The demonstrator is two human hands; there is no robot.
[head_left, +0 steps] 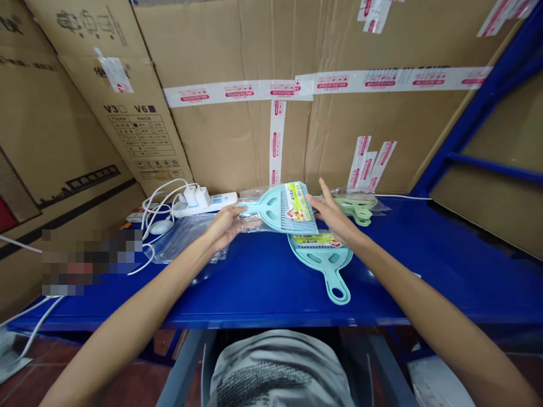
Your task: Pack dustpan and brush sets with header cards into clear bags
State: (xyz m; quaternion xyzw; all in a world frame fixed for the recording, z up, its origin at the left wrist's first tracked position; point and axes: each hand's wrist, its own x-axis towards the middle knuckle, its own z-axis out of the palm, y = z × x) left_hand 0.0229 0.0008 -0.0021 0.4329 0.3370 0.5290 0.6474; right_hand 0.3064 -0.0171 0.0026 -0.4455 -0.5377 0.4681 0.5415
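A light-blue dustpan with a small brush (271,210) is held above the table, its handle to the left and a yellow-green label across its bristles. Clear plastic film surrounds its handle. My left hand (225,229) is closed around that handle through the film. At the pan's wide right end is my right hand (333,217), fingers spread; whether its fingertips touch the pan I cannot tell. Below lies another light-blue dustpan set (328,263), handle toward me, its upper part covered by the held one. Behind my right wrist rest green dustpan handles (360,208) in clear film.
Flat clear plastic bags (182,240) lie on the blue table (254,288) at left. A white power strip (220,199) with plugs and loose white cables stands behind them. Taped cardboard (229,141) walls the back; a blue metal frame (479,124) rises at right.
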